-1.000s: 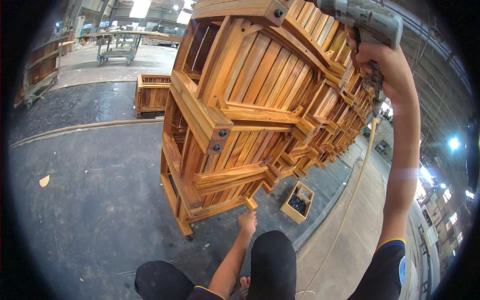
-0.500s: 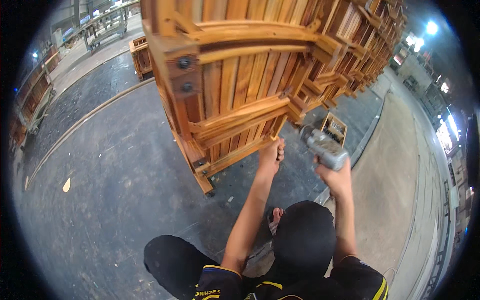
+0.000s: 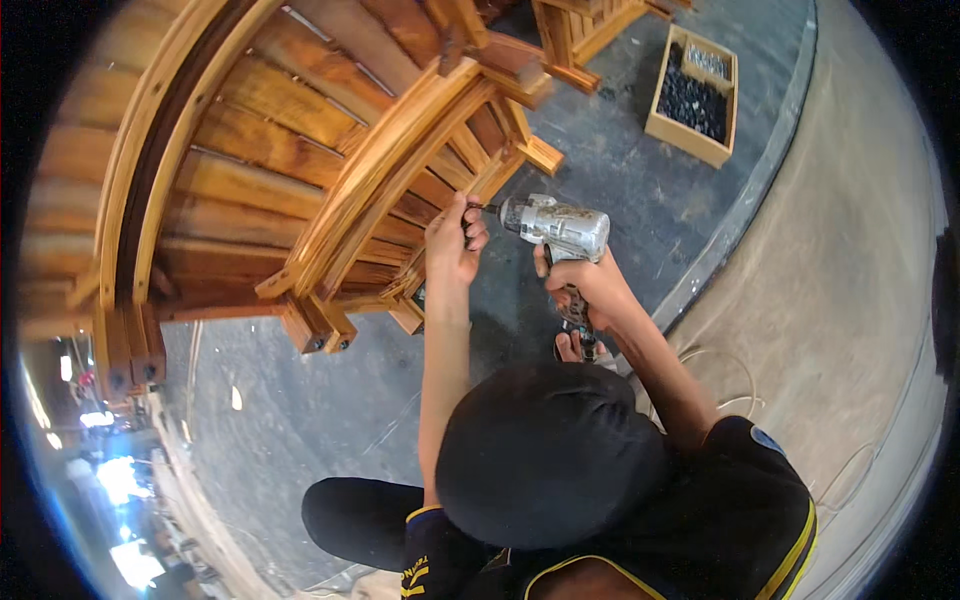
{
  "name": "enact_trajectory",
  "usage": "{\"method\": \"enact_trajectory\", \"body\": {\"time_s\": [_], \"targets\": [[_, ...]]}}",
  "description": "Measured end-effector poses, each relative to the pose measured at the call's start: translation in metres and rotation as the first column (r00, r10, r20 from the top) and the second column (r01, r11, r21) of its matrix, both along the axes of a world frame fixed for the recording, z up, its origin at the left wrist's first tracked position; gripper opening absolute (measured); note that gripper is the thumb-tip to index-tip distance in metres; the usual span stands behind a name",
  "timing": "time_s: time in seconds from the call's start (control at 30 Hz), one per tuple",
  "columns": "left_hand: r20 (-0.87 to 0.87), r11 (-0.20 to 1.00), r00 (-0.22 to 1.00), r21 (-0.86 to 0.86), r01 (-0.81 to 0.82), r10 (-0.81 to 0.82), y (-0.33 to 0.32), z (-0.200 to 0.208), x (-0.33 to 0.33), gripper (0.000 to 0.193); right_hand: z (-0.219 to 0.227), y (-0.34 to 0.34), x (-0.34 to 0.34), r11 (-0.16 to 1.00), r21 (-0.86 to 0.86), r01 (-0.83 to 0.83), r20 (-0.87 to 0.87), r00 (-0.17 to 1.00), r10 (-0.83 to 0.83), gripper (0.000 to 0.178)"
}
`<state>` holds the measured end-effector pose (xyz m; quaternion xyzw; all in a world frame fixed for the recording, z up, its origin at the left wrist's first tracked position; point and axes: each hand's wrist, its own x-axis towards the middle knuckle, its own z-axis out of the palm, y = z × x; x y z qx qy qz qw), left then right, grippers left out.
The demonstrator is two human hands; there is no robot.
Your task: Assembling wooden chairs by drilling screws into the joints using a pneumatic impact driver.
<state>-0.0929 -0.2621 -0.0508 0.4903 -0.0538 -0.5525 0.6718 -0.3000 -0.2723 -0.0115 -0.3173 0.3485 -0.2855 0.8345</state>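
My right hand [image 3: 592,284] grips a worn silver power driver [image 3: 565,226] by its dark handle, with a finger near the trigger. The tool lies roughly level, its dark bit [image 3: 488,209] pointing left to the fingertips of my left hand [image 3: 456,242]. Those fingers are curled closed around something small and dark that I cannot make out. Just beyond them stands a slatted wooden furniture piece [image 3: 375,190] with curved rails, tipped so that its frame faces me. Where the bit's tip ends is hidden by my fingers.
An open wooden box [image 3: 720,150] with black and silver small parts in two compartments sits on the dark floor mat [image 3: 640,190]. More wooden furniture [image 3: 585,45] stands behind. A thin cable [image 3: 752,385] lies on the concrete at right.
The view has swung, so the furniture now fills the upper left and the box looks nearer. The driver has come from apart to meet my left fingers, its bit now pointing at them.
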Motion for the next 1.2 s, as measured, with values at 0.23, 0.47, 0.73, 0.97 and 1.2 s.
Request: {"method": "enact_trajectory", "body": {"time_s": [0.23, 0.47, 0.73, 0.97, 1.2], "targets": [[-0.158, 0.959, 0.957, 0.111, 0.262, -0.243, -0.027, -0.017, -0.012, 0.023, -0.051, -0.022, -0.036, 0.985, 0.167, -0.033, 0.189, 0.982, 0.001, 0.032], [-0.101, 0.993, 0.989, -0.063, 0.104, -0.110, -0.055, -0.054, -0.055, 0.029, -0.105, -0.029, -0.032, 0.968, 0.250, 0.036, 0.263, 0.959, -0.104, 0.034], [-0.219, 0.999, 0.975, 0.027, -0.020, 0.026, -0.063, -0.089, -0.074, 0.038, -0.124, -0.042, -0.039, 0.957, 0.248, 0.153, 0.275, 0.936, -0.221, 0.031], [-0.312, 0.989, 0.950, 0.129, 0.069, -0.026, -0.065, -0.132, -0.054, 0.027, -0.129, -0.032, -0.052, 0.967, 0.194, 0.166, 0.185, 0.962, -0.202, 0.033], [-0.265, 0.965, 0.936, 0.058, 0.257, -0.233, -0.077, -0.142, -0.045, 0.023, -0.127, -0.030, -0.061, 0.918, 0.288, 0.274, 0.135, 0.937, -0.322, 0.032]]}}
